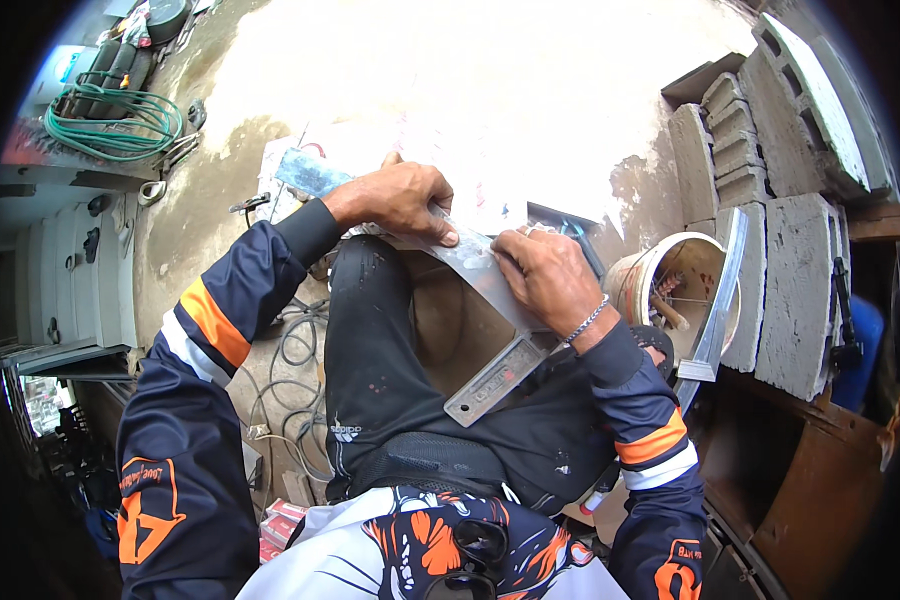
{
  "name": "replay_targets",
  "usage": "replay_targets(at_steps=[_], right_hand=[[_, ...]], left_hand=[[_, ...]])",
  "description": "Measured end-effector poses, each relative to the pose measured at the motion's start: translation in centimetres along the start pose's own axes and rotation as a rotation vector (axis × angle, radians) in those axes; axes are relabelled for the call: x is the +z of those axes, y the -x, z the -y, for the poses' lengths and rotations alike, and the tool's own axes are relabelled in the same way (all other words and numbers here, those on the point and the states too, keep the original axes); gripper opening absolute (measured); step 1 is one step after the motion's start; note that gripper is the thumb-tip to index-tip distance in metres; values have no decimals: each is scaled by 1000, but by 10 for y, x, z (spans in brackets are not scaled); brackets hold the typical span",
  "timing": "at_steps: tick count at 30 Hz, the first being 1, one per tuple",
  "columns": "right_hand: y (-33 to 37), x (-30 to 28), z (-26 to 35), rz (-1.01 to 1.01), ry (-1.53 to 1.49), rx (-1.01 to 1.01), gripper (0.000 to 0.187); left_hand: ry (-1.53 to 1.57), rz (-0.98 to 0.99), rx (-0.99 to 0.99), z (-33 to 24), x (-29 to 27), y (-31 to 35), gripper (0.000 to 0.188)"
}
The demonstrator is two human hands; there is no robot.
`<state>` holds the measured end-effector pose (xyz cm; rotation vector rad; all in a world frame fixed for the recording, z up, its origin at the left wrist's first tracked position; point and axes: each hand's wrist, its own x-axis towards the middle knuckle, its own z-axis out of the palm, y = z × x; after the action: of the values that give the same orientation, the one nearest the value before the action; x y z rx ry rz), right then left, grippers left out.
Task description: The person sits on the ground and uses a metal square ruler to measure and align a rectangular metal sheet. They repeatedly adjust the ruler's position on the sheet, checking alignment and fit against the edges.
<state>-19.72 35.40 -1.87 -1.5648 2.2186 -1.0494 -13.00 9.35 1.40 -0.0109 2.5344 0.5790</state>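
Note:
A shiny flat metal strip (482, 279) slants across my lap, between my two hands. My left hand (402, 198) grips its far left part, thumb pressed on top. Farther along, my right hand (552, 275) is closed over the strip's right edge with the fingers bent. At the near end, a grey metal bar like a try square's stock (497, 378) sits roughly at a right angle to the strip, above my thigh. Whether bar and strip are one piece I cannot tell. Beyond my left wrist a bluish metal strip (310, 172) sticks out; its link to the held strip is hidden.
On the right stand a dirty white bucket (630, 285) with tools inside, a long metal length (718, 300) leaning across it, and stacked concrete blocks (795, 290). Grey cable (295, 345) lies on the floor by my left leg. A coiled green hose (110, 125) is far left.

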Motion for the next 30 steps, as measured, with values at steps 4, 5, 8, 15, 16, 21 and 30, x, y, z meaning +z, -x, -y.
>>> replay_targets(at_steps=[4, 5, 8, 15, 16, 21, 30], right_hand=[[18, -7, -8, 16, 30, -3, 9], [22, -8, -9, 16, 33, -11, 9], [33, -12, -12, 20, 55, -53, 9], [59, -23, -12, 56, 124, -58, 9], [64, -26, -12, 64, 135, -63, 9], [83, -38, -17, 104, 138, -69, 12], [110, -53, -18, 198, 219, -9, 12]], left_hand=[[-6, 0, -1, -2, 0, -2, 49], [-4, 2, -3, -1, -1, -2, 48], [-18, -4, -1, 1, 1, -1, 50], [-19, -19, 0, -2, 0, -1, 50], [-20, -20, 2, -1, 1, -1, 50], [-33, -51, 1, 4, 3, 1, 51], [-69, -30, -12, 1, 1, -1, 55]])
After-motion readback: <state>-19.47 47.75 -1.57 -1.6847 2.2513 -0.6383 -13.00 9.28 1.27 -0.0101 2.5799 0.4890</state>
